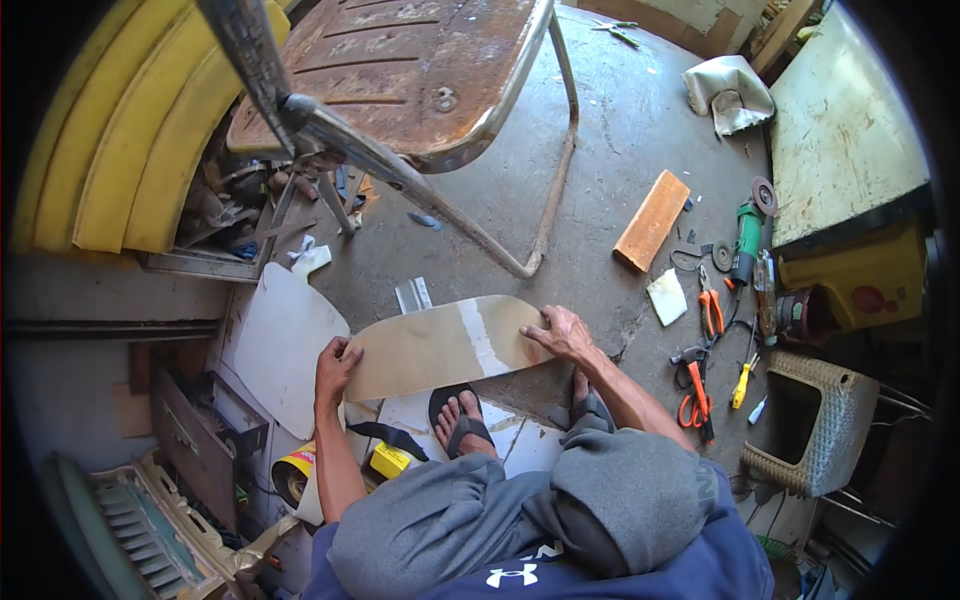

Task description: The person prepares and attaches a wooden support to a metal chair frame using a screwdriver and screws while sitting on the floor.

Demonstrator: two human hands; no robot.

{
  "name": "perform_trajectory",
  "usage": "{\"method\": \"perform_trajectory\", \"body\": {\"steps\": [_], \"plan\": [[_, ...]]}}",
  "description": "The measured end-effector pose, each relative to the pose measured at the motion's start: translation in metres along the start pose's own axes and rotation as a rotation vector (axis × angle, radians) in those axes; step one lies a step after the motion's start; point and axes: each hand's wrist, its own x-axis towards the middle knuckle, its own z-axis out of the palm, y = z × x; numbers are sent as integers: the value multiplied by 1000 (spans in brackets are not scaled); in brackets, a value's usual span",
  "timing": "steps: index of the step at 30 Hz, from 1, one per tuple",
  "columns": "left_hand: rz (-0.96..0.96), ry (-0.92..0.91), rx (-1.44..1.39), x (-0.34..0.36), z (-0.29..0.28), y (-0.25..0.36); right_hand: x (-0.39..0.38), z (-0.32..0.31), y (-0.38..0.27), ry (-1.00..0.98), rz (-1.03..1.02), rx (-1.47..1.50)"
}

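Observation:
A beige oblong board (420, 350) with rounded ends and a pale band across it spans the space above my sandalled feet. My left hand (335, 370) grips its left end, thumb on top. My right hand (560, 335) holds its right end, fingers over the upper face. A flat white panel (280, 340) lies beside the board at the left, and a short metal channel (412, 295) is just beyond it. Below the left end are a yellow tin (293, 470), a small yellow box (390, 460) and a black strap (370, 433).
A rusty metal chair (400, 70) stands ahead. Yellow curved panels (100, 130) stack at upper left. On the right lie an orange brick (650, 220), a green angle grinder (748, 235), orange-handled pliers (711, 310), scissors (697, 405), a yellow screwdriver (743, 385) and a woven stool (808, 420).

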Motion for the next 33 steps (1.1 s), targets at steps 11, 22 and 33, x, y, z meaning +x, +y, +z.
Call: {"method": "perform_trajectory", "body": {"steps": [11,22,33], "plan": [[-158,351,468,-67,18,54,-16,0,-15,-75,101,98],[-66,554,562,-75,28,85,-31,-12,-25,198,-208,-62],[212,794,240,-105,-7,118,-49,-74,-103,336,-464,62]]}}
